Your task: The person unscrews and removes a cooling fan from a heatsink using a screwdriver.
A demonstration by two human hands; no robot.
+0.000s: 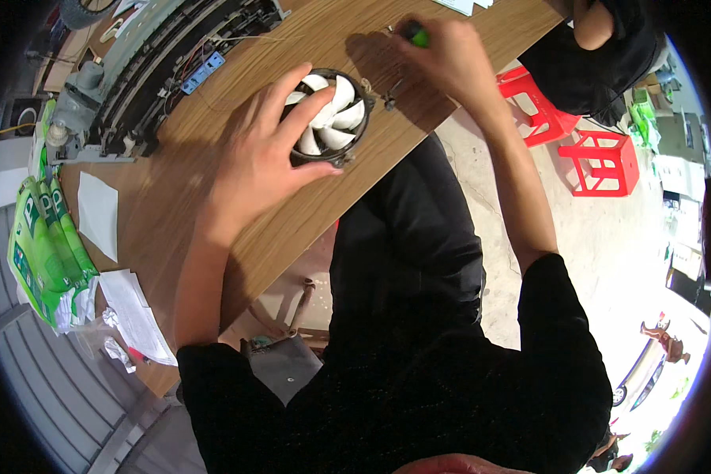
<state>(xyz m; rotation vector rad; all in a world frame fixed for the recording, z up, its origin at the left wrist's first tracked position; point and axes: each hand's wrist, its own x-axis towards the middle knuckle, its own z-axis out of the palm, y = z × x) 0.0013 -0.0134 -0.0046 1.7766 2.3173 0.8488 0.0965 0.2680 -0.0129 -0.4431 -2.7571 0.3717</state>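
A round cooling fan (336,114) with white blades in a dark ring frame rests on the wooden table near its edge. My left hand (265,150) is closed around its left side, with the thumb at the near rim and fingers over the top. To the far right of the fan, my right hand (454,63) is curled around a screwdriver (416,35) with a green and black handle; most of it is hidden in the palm. Small dark metal parts (389,101) lie between the fan and my right hand.
A long dismantled machine (189,59) with a motor stands at the far left. Green plastic packs (47,237) and paper sheets (138,316) lie at the table's left end. Red stools (600,163) stand on the floor to the right, near another person in dark clothing (592,59).
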